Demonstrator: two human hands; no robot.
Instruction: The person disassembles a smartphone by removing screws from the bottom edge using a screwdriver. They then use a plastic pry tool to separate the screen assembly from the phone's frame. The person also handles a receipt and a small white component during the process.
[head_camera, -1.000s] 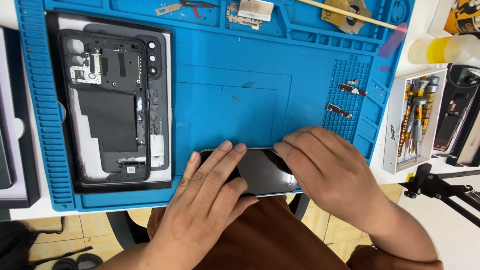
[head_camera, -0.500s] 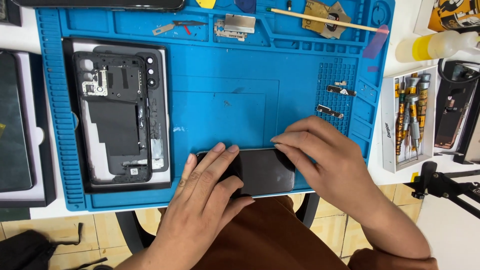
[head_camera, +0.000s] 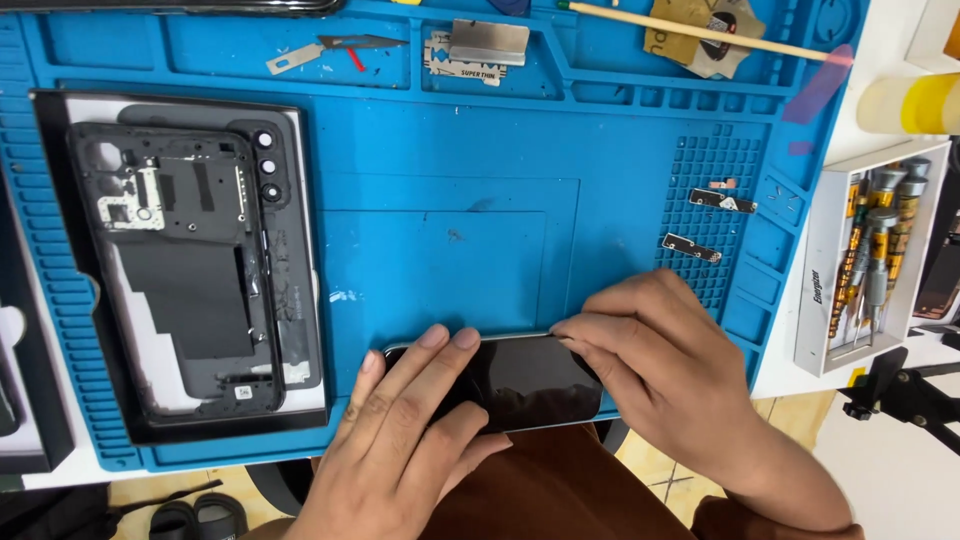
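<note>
A dark phone (head_camera: 525, 378) lies screen-up across the front edge of the blue work mat (head_camera: 450, 220). My left hand (head_camera: 405, 440) rests flat on its left half, fingers spread over the glass. On the phone's right end sits my right hand (head_camera: 665, 375), fingertips pressing along the upper edge. Both hands hold the phone against the mat. An opened phone back frame (head_camera: 185, 270) with exposed black internals lies on a dark tray at the mat's left.
A razor blade (head_camera: 472, 56), a metal scraper (head_camera: 320, 50) and a wooden stick (head_camera: 700, 32) lie along the mat's far edge. Two small metal parts (head_camera: 705, 225) sit right of centre. A white box of screwdrivers (head_camera: 870, 250) stands beyond the mat's right edge.
The view has shifted slightly, with the mat sitting lower in frame. Both hands stay on the phone; the right fingers have slid a little along its upper edge.
</note>
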